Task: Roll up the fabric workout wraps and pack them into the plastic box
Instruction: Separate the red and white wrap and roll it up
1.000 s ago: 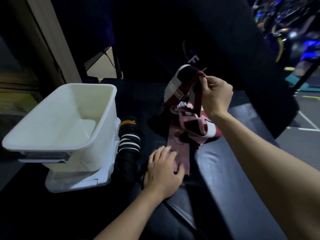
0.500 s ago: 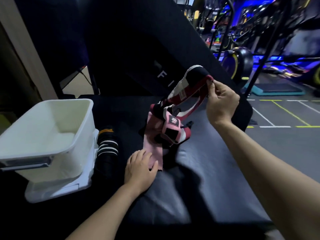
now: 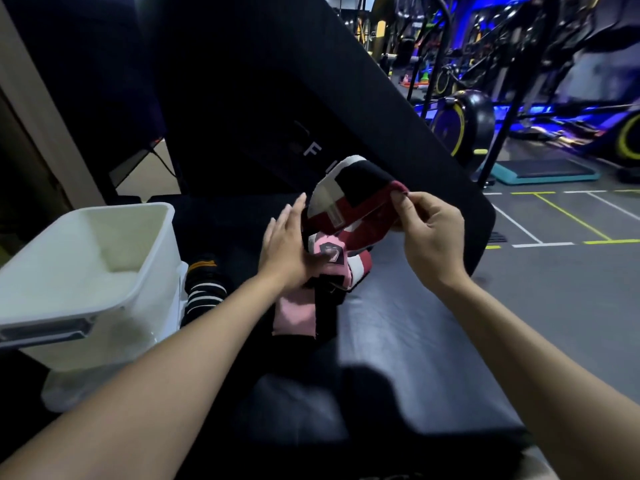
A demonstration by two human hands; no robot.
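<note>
1. Fingertips of your right hand [image 3: 431, 233] pinch the top edge of the dark red and black wrap [image 3: 349, 199], holding it lifted above the bench pad [image 3: 398, 341]; the rest of those fingers are curled in behind the pinch.
2. Your left hand [image 3: 287, 247] holds nothing: its fingers are straight and together, right beside the hanging wrap's left edge, and whether they touch it cannot be told.
3. You look to be singling one wrap out of the tangle, so rolling has not begun and the white plastic box [image 3: 152, 268] at your left has no wrap in it that can be seen.
4. Next, the left hand probably needs to catch the wrap's free end so you can pull it straight and start a tight roll.
5. That wrap is a soft band in dark red, black and white with a small sewn label, drooping in a loop.
6. Below it a pink wrap [image 3: 298, 313] with a dark badge lies crumpled on the pad, partly under your left hand.
7. A black striped roll [image 3: 204, 292] lies between box and pink wrap, just beside the box.
</note>
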